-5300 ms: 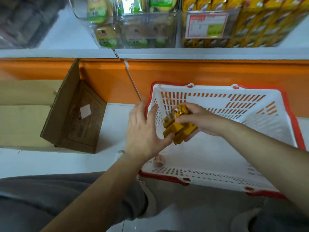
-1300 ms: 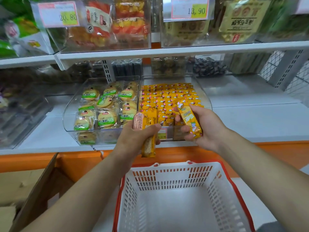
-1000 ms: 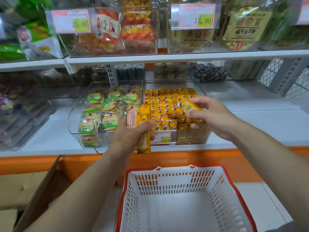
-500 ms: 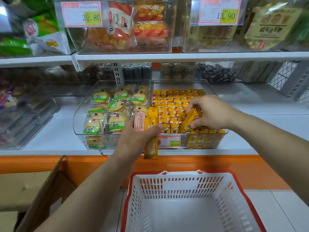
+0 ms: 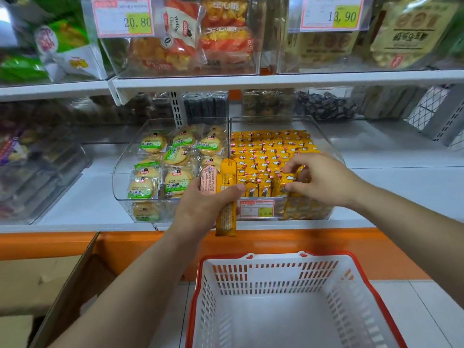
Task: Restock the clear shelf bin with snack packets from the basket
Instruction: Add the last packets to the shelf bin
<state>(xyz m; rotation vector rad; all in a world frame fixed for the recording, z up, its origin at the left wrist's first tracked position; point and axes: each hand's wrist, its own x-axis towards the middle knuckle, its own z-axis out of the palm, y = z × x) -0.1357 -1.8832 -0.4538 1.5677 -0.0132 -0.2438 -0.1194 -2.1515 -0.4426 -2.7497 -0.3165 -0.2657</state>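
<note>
Two price tags (image 5: 123, 17) read 20.80 and 13.90. My left hand (image 5: 203, 204) grips packets (image 5: 226, 197); my right hand (image 5: 324, 179) pinches one at the clear bin (image 5: 336, 154) front edge.

1. The clear bin (image 5: 325, 138) is open on top, with a gap below the upper shelf (image 5: 251, 81) above it.
2. Yellow packets (image 5: 266, 151) fill the bin.
3. Left of the bin, a biscuit bin (image 5: 118, 182) stands against it.
4. Right of the bin, the lower shelf (image 5: 401, 177) gives open room.

We read 20.80 on the upper left price tag (image 5: 123, 17) — 13.90 on the upper right price tag (image 5: 332, 12).
</note>
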